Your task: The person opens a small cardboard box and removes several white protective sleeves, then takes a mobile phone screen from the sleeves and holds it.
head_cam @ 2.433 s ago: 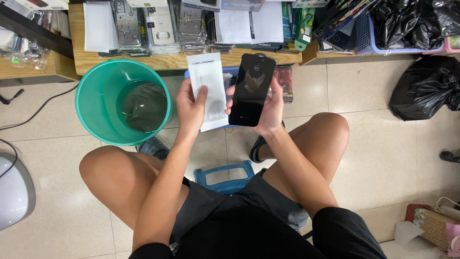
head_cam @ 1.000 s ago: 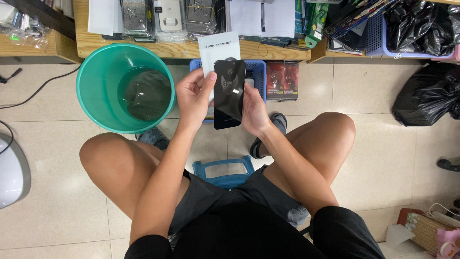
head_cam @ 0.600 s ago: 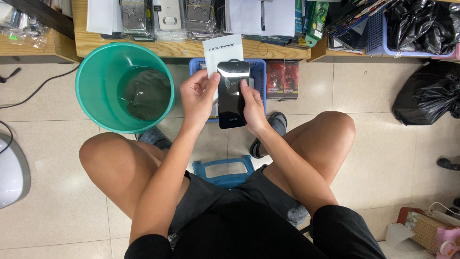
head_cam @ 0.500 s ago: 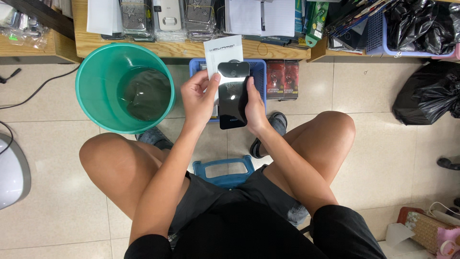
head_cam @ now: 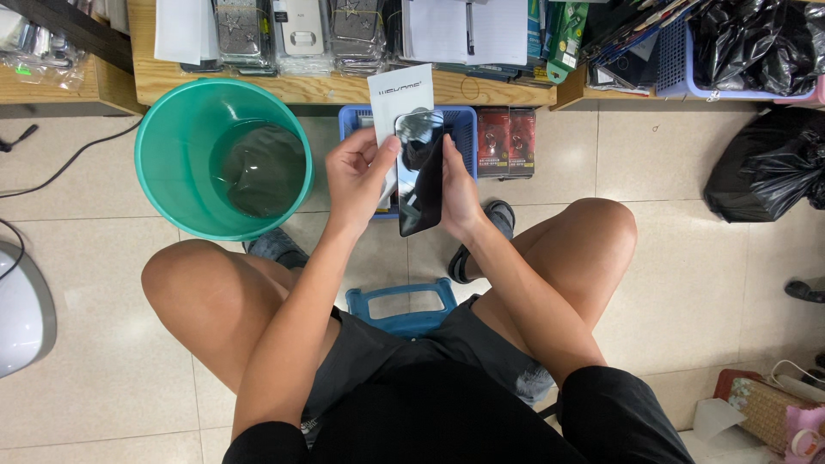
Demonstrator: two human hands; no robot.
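A small phone-accessory shop or stockroom. A low wooden shelf (head_cam: 344, 86) holds rows of packaged phone cases (head_cam: 301, 30). Black plastic bags (head_cam: 765, 167) and a green bin (head_cam: 172, 146) sit on the tiled floor (head_cam: 670, 258).

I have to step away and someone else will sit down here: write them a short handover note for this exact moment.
Left hand: holds the white sleeve, thumb on the edge of the black glass panel.
Right hand: grips the panel's other long edge.
Both are held upright above the blue basket, beside the green bin on the floor.
Done: panel and sleeve are in hand, the panel overlapping the sleeve's front.
Left: the panel is not inside the sleeve; nothing is set down yet.
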